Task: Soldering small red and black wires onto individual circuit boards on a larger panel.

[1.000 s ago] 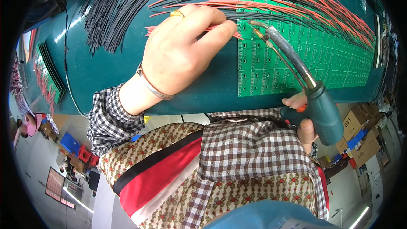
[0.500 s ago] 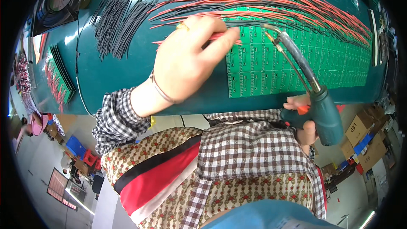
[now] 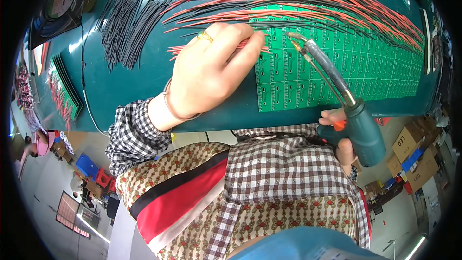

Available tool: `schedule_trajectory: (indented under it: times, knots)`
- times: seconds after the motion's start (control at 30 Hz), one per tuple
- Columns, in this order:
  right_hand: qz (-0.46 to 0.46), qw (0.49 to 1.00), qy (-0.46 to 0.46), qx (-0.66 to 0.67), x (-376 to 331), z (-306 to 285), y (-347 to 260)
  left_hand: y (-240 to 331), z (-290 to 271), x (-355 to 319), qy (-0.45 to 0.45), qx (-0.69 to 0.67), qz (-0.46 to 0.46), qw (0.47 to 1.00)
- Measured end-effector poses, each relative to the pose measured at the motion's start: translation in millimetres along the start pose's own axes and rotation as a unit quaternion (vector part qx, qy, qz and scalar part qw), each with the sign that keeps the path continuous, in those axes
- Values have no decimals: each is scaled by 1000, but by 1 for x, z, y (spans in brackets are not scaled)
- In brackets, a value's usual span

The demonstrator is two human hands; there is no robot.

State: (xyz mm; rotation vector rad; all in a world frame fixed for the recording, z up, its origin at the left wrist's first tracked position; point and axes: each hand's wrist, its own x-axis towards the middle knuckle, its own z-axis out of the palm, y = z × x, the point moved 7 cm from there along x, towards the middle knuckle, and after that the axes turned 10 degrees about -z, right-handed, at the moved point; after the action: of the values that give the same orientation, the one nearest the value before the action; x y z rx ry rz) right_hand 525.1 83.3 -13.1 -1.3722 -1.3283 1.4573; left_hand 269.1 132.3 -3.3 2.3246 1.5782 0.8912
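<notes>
Two hands engaged: left hand point(image 3: 211, 72) pinches a red wire point(image 3: 250, 43) steady onto the green circuit panel point(image 3: 337, 72), right hand point(image 3: 344, 137) grips the soldering gun point(image 3: 356, 125) angled tip-first beside those fingertips.

A: Free room? Bare table point(image 3: 144, 91) between the black wires point(image 3: 127, 19) and the left hand point(image 3: 211, 72).
B: Blocked where?
A: Red wires point(image 3: 313, 0) fan over the top of the green board panel point(image 3: 337, 67). The soldering gun point(image 3: 337, 96) slants across its left part, tip near the left hand's fingertips point(image 3: 257, 38). Narrow gap there.
</notes>
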Motion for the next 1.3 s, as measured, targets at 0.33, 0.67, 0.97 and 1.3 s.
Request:
schedule_trajectory:
  times: [0.33,0.67,0.97,1.3]
  knots:
    - [-18,1000,18,-18,1,6,-5,2,1,1,-15,6,5,1000]
    - [-14,999,-37,-37,4,1,3,2,3,-1,-24,10,7,1000]
    - [-33,997,-76,-2,3,1,6,2,4,-1,-20,13,7,1000]
    - [-30,998,-47,0,6,7,0,2,2,-1,-19,19,4,1000]
